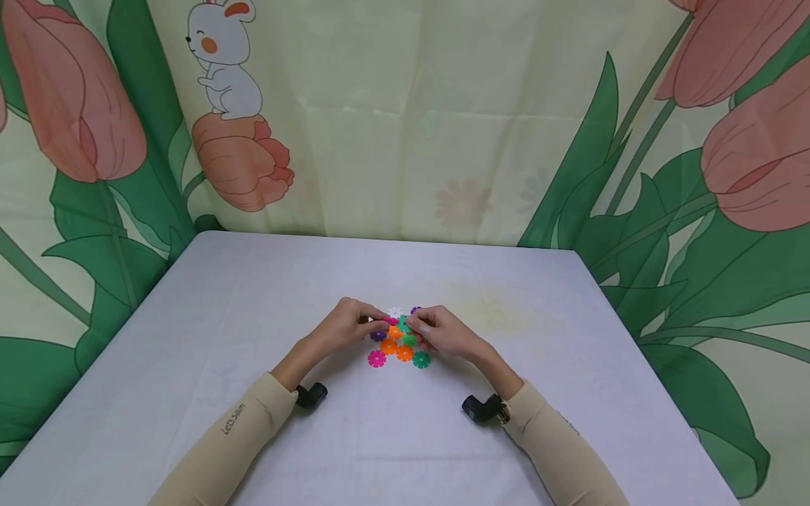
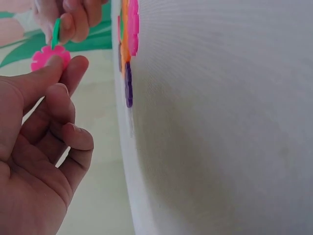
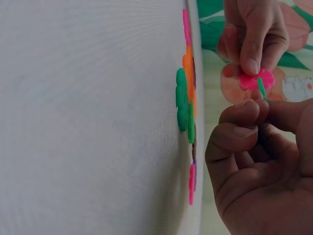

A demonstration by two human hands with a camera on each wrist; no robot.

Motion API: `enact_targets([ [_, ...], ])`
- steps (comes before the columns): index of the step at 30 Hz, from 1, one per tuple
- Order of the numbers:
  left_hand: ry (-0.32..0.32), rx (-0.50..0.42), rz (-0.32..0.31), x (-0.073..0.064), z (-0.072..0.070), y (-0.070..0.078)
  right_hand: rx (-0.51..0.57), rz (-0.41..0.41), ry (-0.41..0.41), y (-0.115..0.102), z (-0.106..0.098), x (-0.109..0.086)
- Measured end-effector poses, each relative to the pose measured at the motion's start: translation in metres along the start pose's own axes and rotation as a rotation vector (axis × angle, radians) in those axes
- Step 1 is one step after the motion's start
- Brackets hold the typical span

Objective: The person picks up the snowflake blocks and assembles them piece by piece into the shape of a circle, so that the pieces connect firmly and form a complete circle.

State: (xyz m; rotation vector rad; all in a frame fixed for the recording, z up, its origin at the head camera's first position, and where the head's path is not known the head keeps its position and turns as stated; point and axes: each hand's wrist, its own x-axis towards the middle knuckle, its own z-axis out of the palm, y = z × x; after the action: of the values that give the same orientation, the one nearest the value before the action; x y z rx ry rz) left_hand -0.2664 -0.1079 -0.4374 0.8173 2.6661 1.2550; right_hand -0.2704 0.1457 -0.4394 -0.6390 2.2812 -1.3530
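Above the table, my left hand (image 1: 344, 323) pinches a pink snowflake disc (image 2: 40, 59) between thumb and forefinger. My right hand (image 1: 448, 333) pinches a green snowflake disc (image 2: 55, 33) by its edge. In both wrist views the green disc stands crosswise to the pink one, its edge right at the pink disc's notched rim. Beneath the hands lie loose discs: a pink one (image 1: 376, 359), orange ones (image 1: 404, 353), a dark green one (image 1: 421, 360) and a purple one (image 1: 377, 336). A white disc (image 1: 395, 312) shows behind them, and the hands partly hide the group.
A white cloth covers the table (image 1: 392, 436), with a faint yellowish stain (image 1: 490, 309) to the right of the hands. Behind its far edge hangs a curtain (image 1: 405, 140) printed with tulips and a rabbit. Black wrist cameras (image 1: 482, 409) sit at both cuffs.
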Motion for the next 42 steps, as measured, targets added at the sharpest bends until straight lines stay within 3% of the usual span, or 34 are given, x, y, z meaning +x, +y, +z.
enact_targets([
  [15, -0.009, 0.005, 0.035, -0.0013, 0.0005, 0.0003, -0.022, 0.004, 0.000, -0.0002, 0.0007, -0.0024],
  [24, -0.004, 0.006, 0.018, -0.0014, 0.0034, 0.0024, 0.010, -0.001, 0.020, -0.0021, -0.0005, -0.0041],
  [33, 0.001, 0.060, 0.073, 0.0002, 0.0042, 0.0034, 0.058, 0.003, 0.017, -0.0038, 0.0025, -0.0043],
  [42, 0.015, 0.075, 0.025, 0.0005, 0.0033, 0.0047, 0.057, 0.001, -0.004, -0.0007, 0.0040, -0.0025],
])
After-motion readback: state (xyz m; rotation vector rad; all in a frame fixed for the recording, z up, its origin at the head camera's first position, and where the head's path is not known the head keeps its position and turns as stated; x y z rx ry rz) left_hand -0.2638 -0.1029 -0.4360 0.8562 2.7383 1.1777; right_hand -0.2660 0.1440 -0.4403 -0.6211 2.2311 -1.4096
